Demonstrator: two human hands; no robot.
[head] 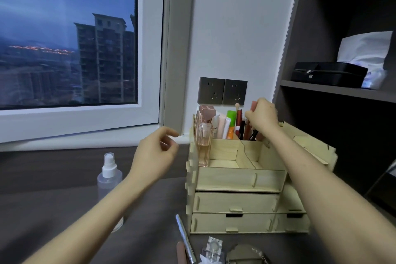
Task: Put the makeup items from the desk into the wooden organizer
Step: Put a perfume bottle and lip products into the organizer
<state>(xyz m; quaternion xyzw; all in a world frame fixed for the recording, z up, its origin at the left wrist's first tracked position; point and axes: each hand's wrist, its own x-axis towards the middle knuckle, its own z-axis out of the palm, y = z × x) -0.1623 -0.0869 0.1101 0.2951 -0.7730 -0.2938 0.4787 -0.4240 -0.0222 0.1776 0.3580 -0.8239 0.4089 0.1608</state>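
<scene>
The slim pink tube gripped in the right hand may jam in the crowded rear slot of the pale wooden organizer; left hand loose, empty.

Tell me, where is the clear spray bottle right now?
The clear spray bottle stands on the desk, left in the head view, partly behind the left forearm and left of the wooden organizer.

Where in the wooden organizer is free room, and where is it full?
Free: the two low front compartments, bordered by the perfume bottle at left and the front wall. Crowded: the back row of tubes and lipsticks, where the right hand holds a pink tube.
</scene>
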